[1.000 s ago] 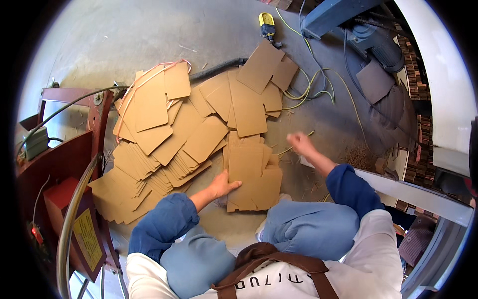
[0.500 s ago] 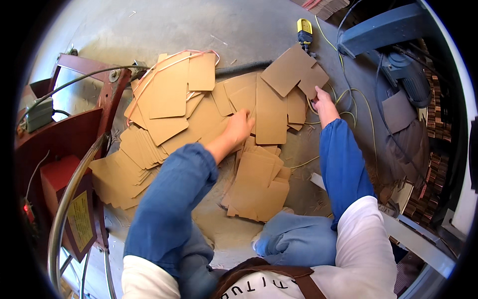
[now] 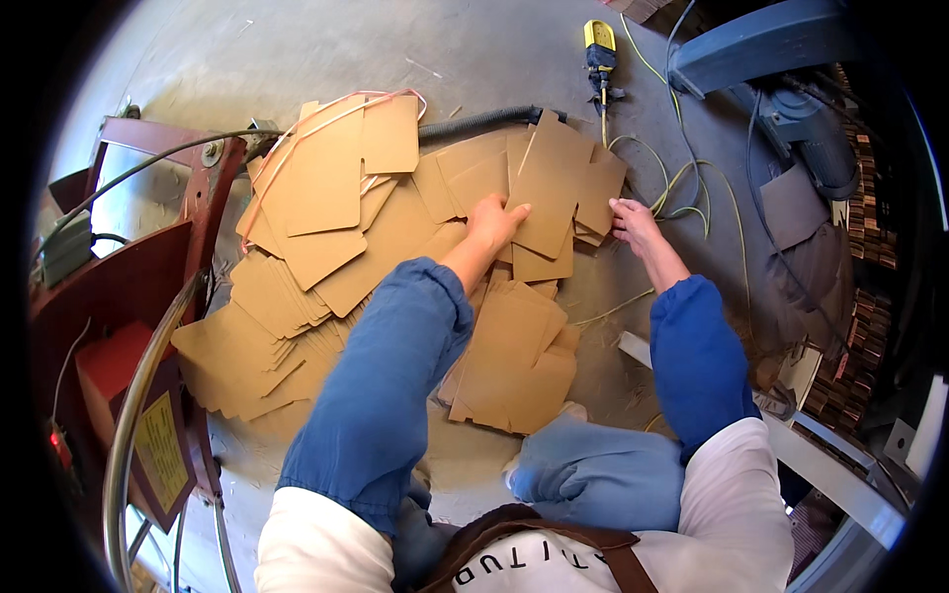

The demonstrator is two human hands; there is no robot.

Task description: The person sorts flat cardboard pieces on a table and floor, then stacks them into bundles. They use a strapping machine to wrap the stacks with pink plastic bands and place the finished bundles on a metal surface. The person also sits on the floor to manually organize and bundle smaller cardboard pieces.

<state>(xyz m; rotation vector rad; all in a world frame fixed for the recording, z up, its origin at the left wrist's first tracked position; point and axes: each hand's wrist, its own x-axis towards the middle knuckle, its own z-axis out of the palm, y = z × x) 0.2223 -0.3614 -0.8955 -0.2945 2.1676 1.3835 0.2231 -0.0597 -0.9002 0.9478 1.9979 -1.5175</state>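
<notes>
A flat brown cardboard blank (image 3: 552,183) with a stepped, notched outline lies tilted across the right of a heap of similar blanks. My left hand (image 3: 494,225) grips its lower left edge, the thumb on top and the other fingers partly hidden. At the blank's right side, my right hand (image 3: 638,222) has its fingertips closed on the edge of the narrower part. Below my hands sits a small stack of blanks (image 3: 514,361), roughly squared. More loose blanks (image 3: 326,178) overlap to the left, with a fanned pile (image 3: 242,351) nearer me.
A dark red machine frame (image 3: 203,217) with a curved metal bar (image 3: 129,425) stands left. Beyond the heap lie a ribbed hose (image 3: 484,121) and a yellow socket block (image 3: 599,40). Cables (image 3: 682,188) loop rightward, near a blue-grey motor (image 3: 806,138). Pink strapping (image 3: 297,128) crosses the left blanks.
The notched blank has turned more upright and shifted left and down. My left hand has moved right onto its edge, and my right hand has come slightly lower.
</notes>
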